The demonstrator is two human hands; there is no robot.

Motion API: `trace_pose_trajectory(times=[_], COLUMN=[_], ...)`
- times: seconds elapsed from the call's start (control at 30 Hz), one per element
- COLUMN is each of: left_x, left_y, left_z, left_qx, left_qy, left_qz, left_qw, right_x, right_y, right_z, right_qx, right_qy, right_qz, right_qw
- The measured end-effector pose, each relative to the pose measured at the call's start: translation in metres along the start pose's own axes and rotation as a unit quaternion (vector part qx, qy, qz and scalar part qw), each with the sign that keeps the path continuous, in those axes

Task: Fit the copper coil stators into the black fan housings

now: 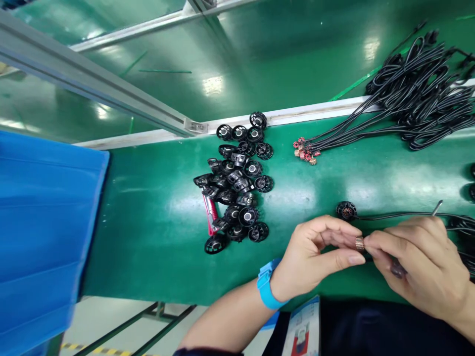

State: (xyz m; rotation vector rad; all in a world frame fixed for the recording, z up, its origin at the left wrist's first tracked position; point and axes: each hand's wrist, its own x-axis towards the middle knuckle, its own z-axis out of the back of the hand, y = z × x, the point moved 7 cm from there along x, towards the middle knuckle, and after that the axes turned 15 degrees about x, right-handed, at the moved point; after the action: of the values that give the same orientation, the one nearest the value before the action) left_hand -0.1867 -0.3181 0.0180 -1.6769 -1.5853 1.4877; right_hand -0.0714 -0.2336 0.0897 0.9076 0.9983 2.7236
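My left hand (315,252), with a blue strap on the wrist, pinches a small copper-wound motor stator (359,243) between thumb and fingers. My right hand (423,264) is closed close beside it, its thumb and index fingertips at the stator's right side. A thin metal shaft (438,207) sticks up behind the right knuckles and a dark handle end (399,270) shows under the fingers, like a screwdriver held in the palm. Just beyond the hands lies a round black housing (346,210) with a copper winding inside and a black cable (386,215) running right.
A heap of black round housings (237,183) sits mid-table, with a red-handled tool (210,215) partly under it. Bundled black cables (419,94) with copper stators (306,152) at their ends lie at the back right. A blue bin (44,227) stands left, near a metal frame post (111,79).
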Motion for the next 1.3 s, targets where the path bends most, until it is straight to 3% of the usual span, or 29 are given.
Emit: trace_pose_trajectory(times=[0.23, 0.5, 0.7, 0.9, 1.0, 1.07, 1.13, 1.2, 1.3], left_x=[-0.002, -0.001, -0.006, -0.015, -0.016, -0.016, -0.015, -0.016, -0.018], left_y=[0.000, 0.001, -0.009, -0.026, -0.031, -0.033, -0.035, -0.038, -0.046], left_z=[0.002, 0.000, 0.003, 0.006, 0.008, 0.013, 0.019, 0.025, 0.035], left_qx=[0.011, -0.039, 0.083, 0.232, 0.267, 0.276, 0.285, 0.313, 0.413], left_qy=[-0.013, 0.011, -0.036, -0.108, -0.112, -0.132, -0.157, -0.179, -0.204], left_qz=[-0.013, -0.032, -0.106, -0.205, -0.225, -0.227, -0.231, -0.243, -0.274], left_qw=[1.000, 0.999, 0.990, 0.945, 0.930, 0.925, 0.917, 0.901, 0.844], right_x=[-0.001, -0.003, -0.001, -0.004, -0.007, -0.013, -0.020, -0.022, -0.014], right_y=[-0.005, -0.011, -0.005, 0.001, -0.008, -0.026, -0.046, -0.061, -0.075], right_z=[0.002, 0.010, 0.013, 0.007, 0.009, 0.014, 0.020, 0.027, 0.039], right_qx=[0.045, 0.081, 0.060, 0.004, 0.058, 0.191, 0.332, 0.405, 0.428], right_qy=[0.010, -0.009, -0.008, -0.002, -0.026, -0.073, -0.141, -0.198, -0.229], right_qz=[-0.008, -0.032, -0.013, 0.044, -0.009, -0.114, -0.209, -0.247, -0.255], right_qw=[0.999, 0.996, 0.998, 0.999, 0.998, 0.972, 0.909, 0.858, 0.836])
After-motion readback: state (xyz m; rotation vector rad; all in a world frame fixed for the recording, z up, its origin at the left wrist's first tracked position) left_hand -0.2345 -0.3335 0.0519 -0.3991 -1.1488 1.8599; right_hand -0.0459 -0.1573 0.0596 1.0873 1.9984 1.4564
